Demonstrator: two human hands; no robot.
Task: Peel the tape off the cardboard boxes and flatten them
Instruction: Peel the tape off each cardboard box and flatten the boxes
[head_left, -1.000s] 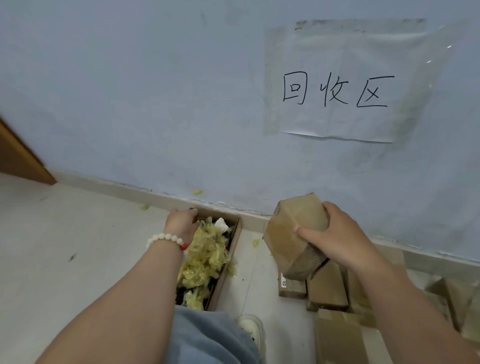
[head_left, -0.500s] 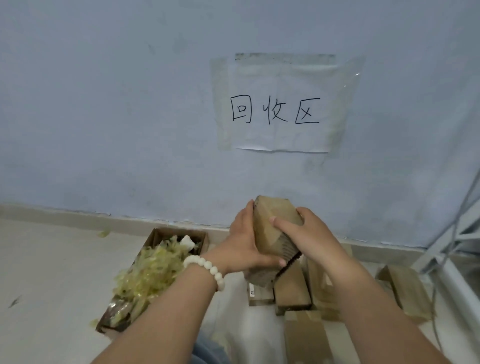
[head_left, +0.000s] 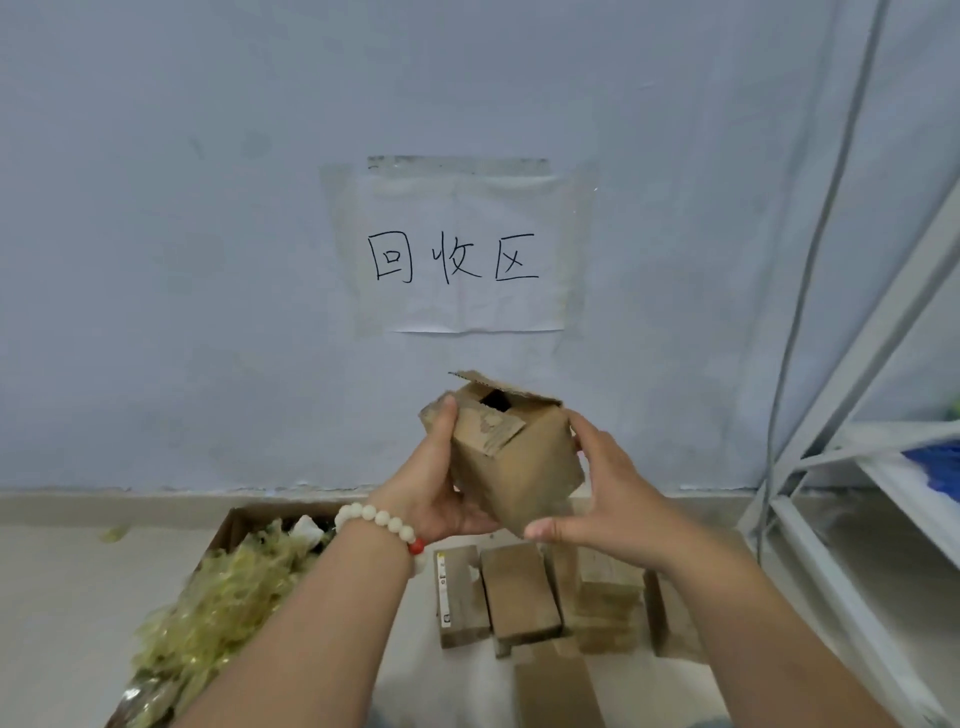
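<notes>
Below the box (head_left: 519, 467), cardboard stacks (head_left: 519, 592) lie near a tape-filled carton (head_left: 231, 522).

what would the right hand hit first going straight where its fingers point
The cardboard box: the right hand points up and leftward at its right side, apparently touching it. The left hand lies beyond.

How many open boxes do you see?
2: the small box held by the left hand and right hand; the tape-scrap box on the floor at left. Others may hide behind the arms.
</notes>
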